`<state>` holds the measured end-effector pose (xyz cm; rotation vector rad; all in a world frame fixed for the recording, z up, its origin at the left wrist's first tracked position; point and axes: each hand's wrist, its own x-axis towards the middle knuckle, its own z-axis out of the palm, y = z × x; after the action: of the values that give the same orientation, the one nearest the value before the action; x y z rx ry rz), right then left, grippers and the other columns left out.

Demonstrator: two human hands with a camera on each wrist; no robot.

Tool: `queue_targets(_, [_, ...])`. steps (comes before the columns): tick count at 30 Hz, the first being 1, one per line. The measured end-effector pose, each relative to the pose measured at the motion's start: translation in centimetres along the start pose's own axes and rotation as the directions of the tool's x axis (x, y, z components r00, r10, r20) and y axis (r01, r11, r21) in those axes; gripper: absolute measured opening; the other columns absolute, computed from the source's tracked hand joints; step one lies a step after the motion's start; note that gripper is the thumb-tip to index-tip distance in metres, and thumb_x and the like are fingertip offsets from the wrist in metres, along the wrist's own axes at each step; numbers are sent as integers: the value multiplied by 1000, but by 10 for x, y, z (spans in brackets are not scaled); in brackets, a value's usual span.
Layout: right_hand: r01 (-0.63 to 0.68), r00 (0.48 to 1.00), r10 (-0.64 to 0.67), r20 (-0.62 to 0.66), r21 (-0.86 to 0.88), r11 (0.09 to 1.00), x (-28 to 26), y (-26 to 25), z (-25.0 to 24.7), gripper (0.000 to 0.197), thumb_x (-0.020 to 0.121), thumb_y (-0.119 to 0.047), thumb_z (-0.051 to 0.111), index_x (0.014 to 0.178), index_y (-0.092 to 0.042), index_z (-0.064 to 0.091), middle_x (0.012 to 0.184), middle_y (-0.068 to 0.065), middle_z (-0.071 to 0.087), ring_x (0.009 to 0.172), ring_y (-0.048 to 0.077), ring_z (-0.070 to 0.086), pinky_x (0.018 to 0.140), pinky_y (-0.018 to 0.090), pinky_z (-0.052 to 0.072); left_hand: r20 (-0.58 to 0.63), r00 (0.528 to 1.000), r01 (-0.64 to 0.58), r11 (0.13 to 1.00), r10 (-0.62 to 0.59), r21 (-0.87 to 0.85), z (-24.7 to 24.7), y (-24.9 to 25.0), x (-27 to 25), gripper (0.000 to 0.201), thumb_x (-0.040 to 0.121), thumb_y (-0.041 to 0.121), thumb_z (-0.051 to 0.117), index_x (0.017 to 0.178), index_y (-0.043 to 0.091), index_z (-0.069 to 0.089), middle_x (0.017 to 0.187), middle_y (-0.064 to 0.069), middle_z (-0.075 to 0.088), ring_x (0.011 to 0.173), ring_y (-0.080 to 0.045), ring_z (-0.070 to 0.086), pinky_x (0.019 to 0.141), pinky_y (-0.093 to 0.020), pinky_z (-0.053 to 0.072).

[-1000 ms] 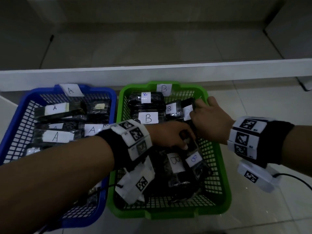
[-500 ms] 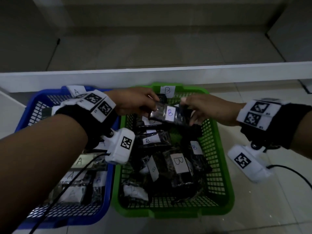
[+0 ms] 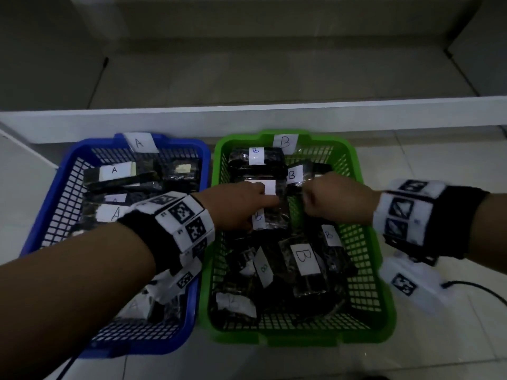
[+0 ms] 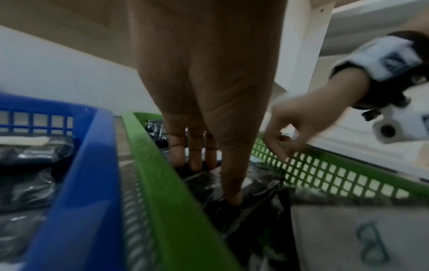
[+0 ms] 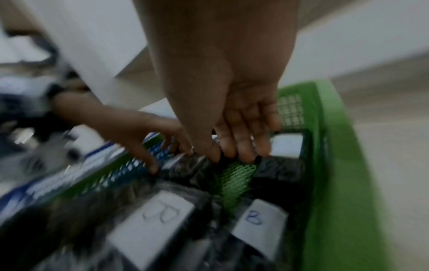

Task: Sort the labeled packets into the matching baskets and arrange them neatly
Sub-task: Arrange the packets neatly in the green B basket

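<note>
A green basket (image 3: 296,338) tagged B holds several black packets with B labels. Beside it on the left, a blue basket (image 3: 153,344) tagged A holds packets labelled A. My left hand (image 3: 247,204) reaches into the green basket. Its straight fingers (image 4: 192,161) and thumb press down on a black B packet (image 3: 274,220) lying in the far half. My right hand (image 3: 323,198) hovers just right of it with loosely curled fingers. In the blurred right wrist view its fingertips (image 5: 243,154) touch the top of a black packet (image 5: 278,168). I see nothing held.
A white ledge (image 3: 247,119) runs right behind both baskets. Pale floor tiles (image 3: 439,346) lie to the right of the green basket, with a black cable (image 3: 472,286) trailing from my right wrist. Loose B packets (image 3: 304,259) fill the near half of the green basket.
Half a second ago both hands held a B packet up over the far end of the green basket. It now lies in the basket under my left hand, and my right hand has let go.
</note>
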<state>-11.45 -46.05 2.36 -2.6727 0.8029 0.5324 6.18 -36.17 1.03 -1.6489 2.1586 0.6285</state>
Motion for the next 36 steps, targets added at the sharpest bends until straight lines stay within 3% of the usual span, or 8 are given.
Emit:
queue_targets(3, [75, 989, -17, 150, -396, 915, -23, 2, 10, 37, 89, -45, 51, 96, -11, 63, 91, 4, 68, 80, 23, 65, 73, 31, 49, 9, 1000, 13, 1000, -13, 3, -3, -2, 1, 66, 88, 23, 62, 144, 25, 26, 131, -9, 41, 116, -28, 48, 87, -39, 49])
queue_targets(9, [-65, 976, 136, 168, -372, 926, -37, -4, 41, 81, 85, -51, 52, 144, -11, 13, 116, 7, 64, 114, 28, 52, 97, 39, 30, 79, 997, 26, 999, -25, -19, -5, 8, 8, 63, 91, 12, 54, 145, 18, 22, 132, -14, 40, 113, -32, 50, 91, -46, 48])
queue_targets(13, [-203, 958, 241, 155, -225, 953, -33, -3, 36, 69, 83, -43, 58, 134, -11, 25, 111, 2, 64, 104, 24, 59, 96, 38, 30, 111, 993, 45, 998, -42, -32, -6, 11, 8, 67, 90, 11, 54, 146, 18, 18, 134, -15, 38, 115, -32, 50, 92, -45, 48])
queue_targets(16, [-76, 969, 150, 195, -342, 936, -34, -4, 33, 51, 91, -45, 44, 131, -14, 33, 113, 3, 63, 104, 24, 59, 94, 39, 32, 115, 992, 49, 998, -44, -46, -5, 9, 7, 68, 90, 15, 57, 145, 20, 18, 131, -13, 40, 112, -31, 51, 90, -45, 48])
queue_targets(25, [-33, 951, 143, 274, -371, 928, -34, -13, 27, 71, 92, -36, 50, 144, -2, 15, 116, 8, 61, 99, 24, 61, 63, 27, 38, 105, 994, 48, 996, -40, -70, -2, 8, 9, 68, 90, 18, 59, 145, 19, 18, 127, -12, 43, 110, -29, 49, 86, -37, 46])
queue_targets(29, [-37, 876, 153, 458, -251, 967, -12, -8, -8, 50, 86, -33, 59, 124, -1, 51, 112, 11, 64, 84, 20, 57, 53, 24, 41, 105, 994, 44, 996, -37, -71, -1, 8, 8, 69, 90, 18, 58, 146, 18, 18, 126, -12, 44, 110, -29, 50, 89, -41, 47])
queue_targets(33, [-111, 944, 197, 264, -308, 945, 5, 6, -56, 37, 86, -30, 60, 109, -1, 62, 87, 8, 64, 73, 20, 53, 48, 22, 35, 97, 995, 44, 995, -35, -85, 0, 8, 8, 64, 89, 15, 58, 142, 17, 23, 121, -12, 45, 105, -30, 51, 81, -39, 47])
queue_targets(36, [-145, 987, 162, 21, -344, 928, 10, 18, -55, 32, 89, -24, 59, 110, 1, 58, 100, 12, 64, 84, 24, 60, 48, 22, 33, 90, 995, 42, 995, -33, -96, 1, 7, 7, 61, 89, 17, 60, 139, 17, 25, 118, -11, 45, 103, -29, 52, 83, -41, 49])
